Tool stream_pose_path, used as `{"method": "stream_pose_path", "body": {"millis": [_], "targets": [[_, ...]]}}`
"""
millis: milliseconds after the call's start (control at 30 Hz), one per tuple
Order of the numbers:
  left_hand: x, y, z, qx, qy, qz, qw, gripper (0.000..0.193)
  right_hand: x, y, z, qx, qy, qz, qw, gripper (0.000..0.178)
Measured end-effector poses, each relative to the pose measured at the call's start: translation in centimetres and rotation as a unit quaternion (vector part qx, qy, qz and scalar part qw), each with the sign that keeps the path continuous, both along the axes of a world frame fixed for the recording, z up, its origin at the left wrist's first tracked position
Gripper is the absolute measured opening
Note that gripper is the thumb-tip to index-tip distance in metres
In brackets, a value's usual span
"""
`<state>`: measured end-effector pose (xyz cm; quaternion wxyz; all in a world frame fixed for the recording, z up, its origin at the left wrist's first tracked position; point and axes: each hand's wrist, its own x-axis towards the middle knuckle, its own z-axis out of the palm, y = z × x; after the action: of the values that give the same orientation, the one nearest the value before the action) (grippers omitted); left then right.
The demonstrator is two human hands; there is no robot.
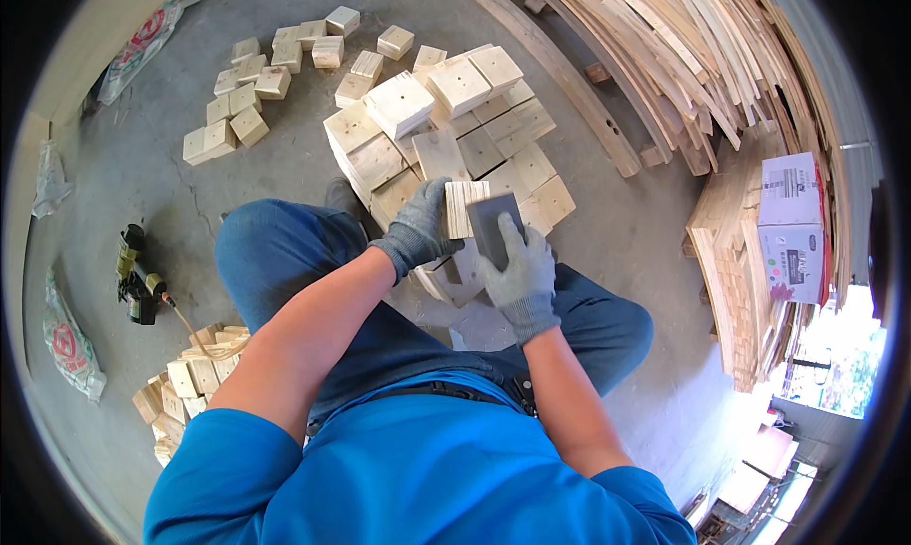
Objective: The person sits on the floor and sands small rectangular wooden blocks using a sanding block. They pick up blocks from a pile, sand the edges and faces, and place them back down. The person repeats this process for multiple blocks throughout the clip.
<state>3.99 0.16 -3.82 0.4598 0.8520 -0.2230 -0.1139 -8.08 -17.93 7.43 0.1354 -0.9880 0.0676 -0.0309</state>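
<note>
My left hand (420,224), in a grey knit glove, is closed round a pale wooden block (467,209) with stripes of grain on its upper face. In my right hand (524,277), also gloved, is a dark grey sanding block (494,230), with my fingers spread over its back. The sanding block sits against the right side of the wooden block, partly overlapping it from above. Just beyond both hands stands a stack of wooden blocks (380,161), and several blocks with a small dark hole lie on top of it.
Loose wooden blocks (272,83) lie scattered at the far left. A nail gun (139,277) with a hose rests on the floor at left, near another block pile (180,384). Long wooden strips (655,46) fill the far right. A cardboard box (791,229) sits atop stacked timber at right.
</note>
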Motion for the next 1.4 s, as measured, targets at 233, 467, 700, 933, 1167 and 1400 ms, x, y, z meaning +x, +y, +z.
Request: {"method": "stream_pose_path", "body": {"millis": [233, 467, 700, 933, 1167, 1400], "targets": [[0.1, 0.0, -0.4, -0.030, -0.014, 0.007, 0.999, 0.108, 12.2, -2.0, 0.7, 0.007, -0.047, -0.039, 0.998, 0.076], [0.1, 0.3, 0.9, -0.010, 0.020, 0.001, 1.000, 0.109, 9.7, 1.6, 0.7, 0.051, 0.000, -0.010, 0.999, 0.076], [-0.1, 0.1, -0.3, -0.010, -0.033, -0.014, 0.999, 0.102, -1.9, 0.6, 0.2, 0.036, 0.015, 0.038, 0.999, 0.078], [-0.2, 0.0, 0.2, 0.001, -0.009, -0.012, 1.000, 0.105, 0.8, -0.3, -1.2, 0.028, -0.022, 0.028, 0.999, 0.078], [0.2, -0.2, -0.1, -0.007, -0.006, -0.007, 1.000, 0.111, 11.5, -1.0, -1.1, 0.061, 0.002, -0.031, 0.998, 0.075], [0.0, 0.2, 0.5, 0.019, 0.008, -0.010, 1.000, 0.109, 2.7, -0.6, -1.2, 0.078, -0.004, -0.007, 0.997, 0.077]]}}
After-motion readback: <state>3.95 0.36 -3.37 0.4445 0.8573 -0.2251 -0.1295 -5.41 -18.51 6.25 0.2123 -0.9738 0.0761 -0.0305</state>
